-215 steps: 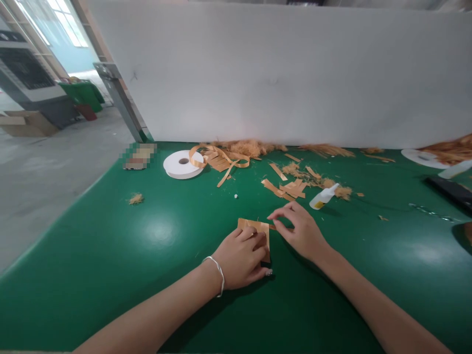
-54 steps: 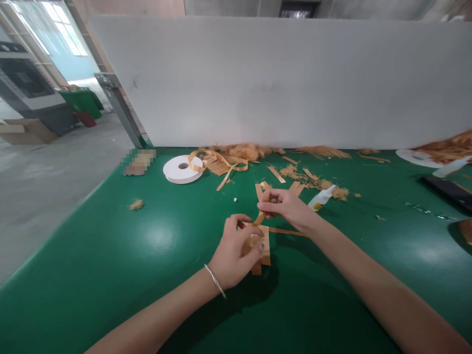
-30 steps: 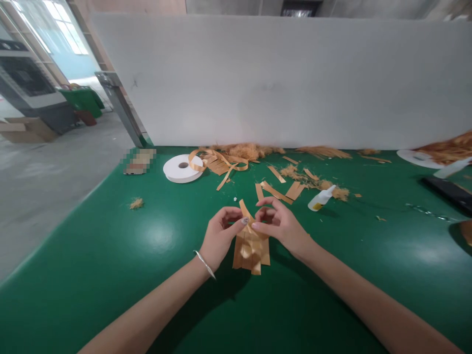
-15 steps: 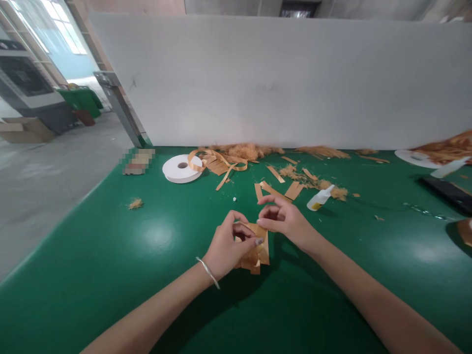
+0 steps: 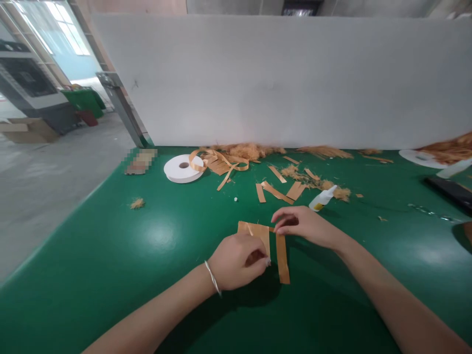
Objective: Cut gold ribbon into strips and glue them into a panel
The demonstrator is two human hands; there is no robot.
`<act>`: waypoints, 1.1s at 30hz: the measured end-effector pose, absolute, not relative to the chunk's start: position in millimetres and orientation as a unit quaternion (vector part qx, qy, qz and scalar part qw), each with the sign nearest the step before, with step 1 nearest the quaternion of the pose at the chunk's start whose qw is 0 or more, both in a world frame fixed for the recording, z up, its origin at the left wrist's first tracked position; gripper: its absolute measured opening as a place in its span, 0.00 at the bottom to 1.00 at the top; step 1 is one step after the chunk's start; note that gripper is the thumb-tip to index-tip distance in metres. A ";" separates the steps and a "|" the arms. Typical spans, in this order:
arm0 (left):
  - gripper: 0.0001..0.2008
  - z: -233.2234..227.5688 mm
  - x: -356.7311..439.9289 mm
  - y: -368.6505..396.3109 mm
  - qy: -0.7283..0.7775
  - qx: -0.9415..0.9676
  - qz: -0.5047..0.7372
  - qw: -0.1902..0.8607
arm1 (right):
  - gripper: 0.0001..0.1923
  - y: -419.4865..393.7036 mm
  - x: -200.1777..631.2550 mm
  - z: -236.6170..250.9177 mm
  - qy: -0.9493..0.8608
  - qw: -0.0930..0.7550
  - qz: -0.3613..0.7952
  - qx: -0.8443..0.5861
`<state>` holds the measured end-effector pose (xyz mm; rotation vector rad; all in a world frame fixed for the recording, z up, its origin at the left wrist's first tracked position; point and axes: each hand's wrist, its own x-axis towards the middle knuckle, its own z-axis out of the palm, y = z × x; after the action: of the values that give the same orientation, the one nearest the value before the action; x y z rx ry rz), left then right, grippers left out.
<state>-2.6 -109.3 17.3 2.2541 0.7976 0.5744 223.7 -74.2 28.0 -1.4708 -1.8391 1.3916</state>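
With the left hand point(image 5: 238, 260) pressing curled fingers on the woven mat point(image 5: 255, 235) flat on the tabletop point(image 5: 110, 255) and the right hand point(image 5: 302, 225) pinching the loose strip's point(image 5: 282, 255) top end, easing either hold could let the strip skew off the mat's edge.

Left of the white tape roll point(image 5: 183, 168) and toward the near edge, the green tabletop point(image 5: 110, 255) lies bare — wide passage there. Right of the roll, ribbon scraps point(image 5: 276, 189), a small glue bottle point(image 5: 321, 199) and the white wall point(image 5: 287, 83) behind crowd the way.
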 end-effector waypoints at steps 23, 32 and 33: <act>0.24 5.0 -1.5 -119.4 0.239 0.964 0.109 0.049 | 0.10 -67.2 219.9 -5.0 -0.736 0.233 0.323 -0.547; 0.23 5.0 -1.4 -118.9 0.238 0.964 0.109 0.049 | 0.10 -67.5 216.6 -2.1 -0.740 0.226 0.316 -0.548; 0.23 5.1 -1.6 -118.9 0.238 0.964 0.110 0.049 | 0.10 -67.4 216.5 -2.3 -0.742 0.226 0.314 -0.548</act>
<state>-1.6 -118.9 5.1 2.9364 0.7242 0.3348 216.5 -67.4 -2.3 -1.5111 -2.0450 0.8647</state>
